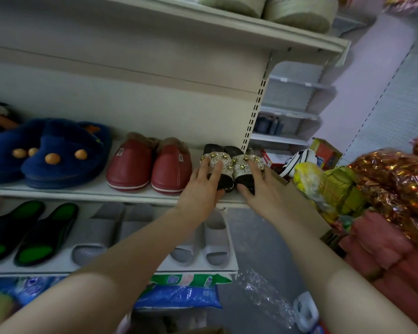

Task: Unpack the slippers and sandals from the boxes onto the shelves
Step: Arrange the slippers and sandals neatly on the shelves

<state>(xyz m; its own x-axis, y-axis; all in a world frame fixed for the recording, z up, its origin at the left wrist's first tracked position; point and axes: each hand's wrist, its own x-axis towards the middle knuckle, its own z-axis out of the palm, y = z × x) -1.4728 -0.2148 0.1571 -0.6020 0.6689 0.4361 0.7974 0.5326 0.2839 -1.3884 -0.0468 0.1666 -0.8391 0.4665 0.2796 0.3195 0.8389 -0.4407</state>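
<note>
Cream shop shelving fills the view, and on its middle shelf (82, 190) a pair of jewelled sandals (229, 166) sits at the right end, close to the front edge, just beside red slippers (150, 165) with blue plush slippers (58, 153) further left. Left hand (204, 189) lies on the left sandal with fingers straight over its beaded strap; right hand (263, 189) rests likewise on the right sandal, fingers spread. Grey slides (94, 237) and green-soled slippers (29, 232) line the shelf below.

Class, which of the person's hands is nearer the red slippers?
Left. The left hand rests on a jewelled sandal beside the red slippers; the right hand lies farther away.
</note>
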